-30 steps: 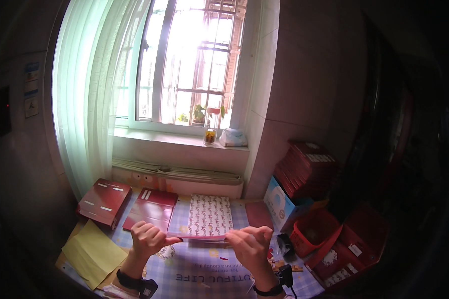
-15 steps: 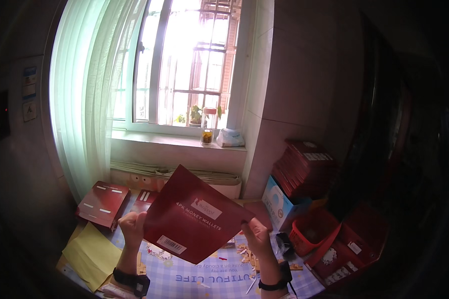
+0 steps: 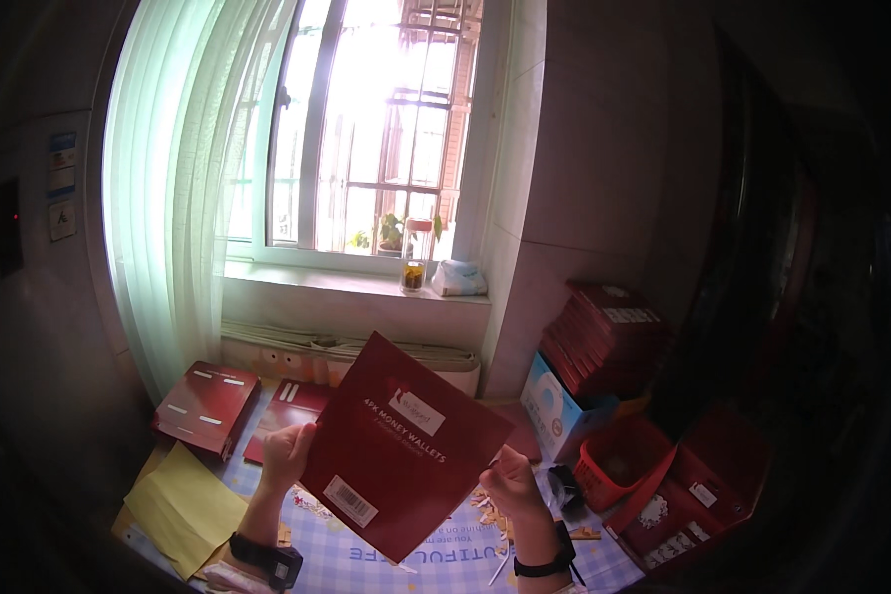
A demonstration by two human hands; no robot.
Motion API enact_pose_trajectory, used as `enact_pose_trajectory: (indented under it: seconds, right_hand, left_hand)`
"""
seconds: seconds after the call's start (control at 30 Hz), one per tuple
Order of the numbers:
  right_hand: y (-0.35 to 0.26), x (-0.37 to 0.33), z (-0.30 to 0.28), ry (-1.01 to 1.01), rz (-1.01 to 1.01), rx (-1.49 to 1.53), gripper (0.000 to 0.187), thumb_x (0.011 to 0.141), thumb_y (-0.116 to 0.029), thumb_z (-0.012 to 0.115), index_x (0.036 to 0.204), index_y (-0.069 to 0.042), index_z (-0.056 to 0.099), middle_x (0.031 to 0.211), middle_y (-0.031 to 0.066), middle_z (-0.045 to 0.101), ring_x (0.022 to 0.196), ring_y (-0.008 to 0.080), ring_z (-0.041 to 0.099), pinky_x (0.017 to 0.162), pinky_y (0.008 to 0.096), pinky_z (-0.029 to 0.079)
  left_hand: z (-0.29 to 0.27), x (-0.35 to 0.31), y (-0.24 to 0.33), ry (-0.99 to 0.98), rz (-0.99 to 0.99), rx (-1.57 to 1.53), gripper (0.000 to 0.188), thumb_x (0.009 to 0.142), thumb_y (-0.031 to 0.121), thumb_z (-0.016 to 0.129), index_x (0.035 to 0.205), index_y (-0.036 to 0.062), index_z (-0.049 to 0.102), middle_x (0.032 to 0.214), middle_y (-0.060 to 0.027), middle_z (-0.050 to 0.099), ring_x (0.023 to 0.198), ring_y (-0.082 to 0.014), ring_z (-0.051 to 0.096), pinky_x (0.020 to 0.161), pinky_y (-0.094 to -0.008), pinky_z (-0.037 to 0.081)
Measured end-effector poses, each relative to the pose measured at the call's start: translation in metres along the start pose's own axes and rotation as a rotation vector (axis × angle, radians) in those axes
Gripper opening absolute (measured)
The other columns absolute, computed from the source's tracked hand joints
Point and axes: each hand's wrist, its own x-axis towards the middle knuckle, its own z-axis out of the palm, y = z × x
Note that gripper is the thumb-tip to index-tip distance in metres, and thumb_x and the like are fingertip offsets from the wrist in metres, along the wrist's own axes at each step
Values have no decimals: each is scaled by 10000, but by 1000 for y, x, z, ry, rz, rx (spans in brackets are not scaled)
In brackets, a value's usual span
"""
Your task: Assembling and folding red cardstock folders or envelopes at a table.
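Note:
A flat dark red card packet [image 3: 406, 445] is held up tilted above the table, its printed face with a white label and a barcode sticker turned to me. My left hand [image 3: 284, 457] grips its left edge, fingers closed. At the right corner my right hand [image 3: 515, 483] pinches it; the fingertips behind it are hidden. Under the packet lies a blue checked tablecloth [image 3: 327, 554], strewn with small paper scraps [image 3: 490, 510]. Another red packet [image 3: 292, 406] rests behind my left hand.
A stack of red packets [image 3: 203, 406] and yellow paper [image 3: 183, 505] lie on the left. Rightward are a blue-white box [image 3: 554, 406] below more red packets [image 3: 609, 332], a red basket [image 3: 614, 485] and an open red folder [image 3: 683, 505]. A glass jar [image 3: 413, 272] stands on the windowsill.
The packet has turned slightly clockwise, its lower corner now further down. My left hand has shifted a little to the right; my right hand has dropped slightly.

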Motion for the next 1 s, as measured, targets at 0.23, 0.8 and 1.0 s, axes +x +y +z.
enact_pose_trajectory:
  seconds: [0.23,0.8,1.0]
  right_hand:
    - [5,4,6,35,-55,-1,468,826,-157,599,1204,45,410,1076,100,559,969,131,530,825,262,434]
    - [-3,5,17,30,139,-851,348,784,-189,632,1088,-33,563,922,120,627,779,153,608,676,263,482]
    - [-10,-1,43,70,-76,-940,236,795,-119,614,1001,-8,586,836,138,630,696,173,623,610,247,490]
  left_hand:
    - [10,-5,8,-109,169,205,210,863,219,516,871,16,569,656,-152,571,574,-231,575,533,-298,431]
    - [-23,-7,45,-406,100,-54,262,804,48,574,1062,9,558,734,-92,605,643,-118,559,604,-243,450]
    - [-27,-16,80,-370,327,23,381,760,88,618,1135,85,552,780,-110,629,672,-220,617,596,-295,476]
